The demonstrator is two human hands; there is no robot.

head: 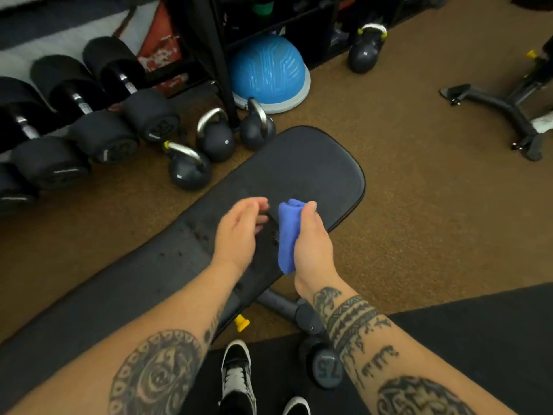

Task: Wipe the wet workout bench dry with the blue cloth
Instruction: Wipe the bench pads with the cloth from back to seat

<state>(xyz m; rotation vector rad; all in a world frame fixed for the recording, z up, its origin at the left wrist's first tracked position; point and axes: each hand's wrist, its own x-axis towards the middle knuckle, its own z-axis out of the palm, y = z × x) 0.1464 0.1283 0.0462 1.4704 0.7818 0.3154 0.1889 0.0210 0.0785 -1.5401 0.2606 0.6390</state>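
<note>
Workout bench (299, 169) is the big thing here, a black padded one running diagonally from near left to far right over brown floor (419, 205), with its rounded end at the far right. You can see dark wet specks (191, 235) on the pad, just left of the hands.

Far left there's a row of black dumbbells (101, 136), then a blue balance dome (269, 70) further back, and three kettlebells (215, 139) sitting just off the bench's far edge. One more dumbbell (324, 369) marked 75 lies on the floor near the person's right forearm, and a shoe (236, 375) shows at the bottom.

Right hand (312, 250) is over the bench's near edge and has its fingers wrapped round the blue cloth (288, 235). The cloth is bunched into a roll and sits on the palm side, so to the left of the hand. Its far end pokes out past the fingertips and the near end hangs out by the wrist. Honestly can't tell if it's touching the pad or just held above it.

Left hand (239, 232) is just beside the cloth on the left, apart from it, with fingers loosely curled and nothing in them. It's a bit blurry.

Small yellow knob (241, 323) under the bench's near side.
</note>
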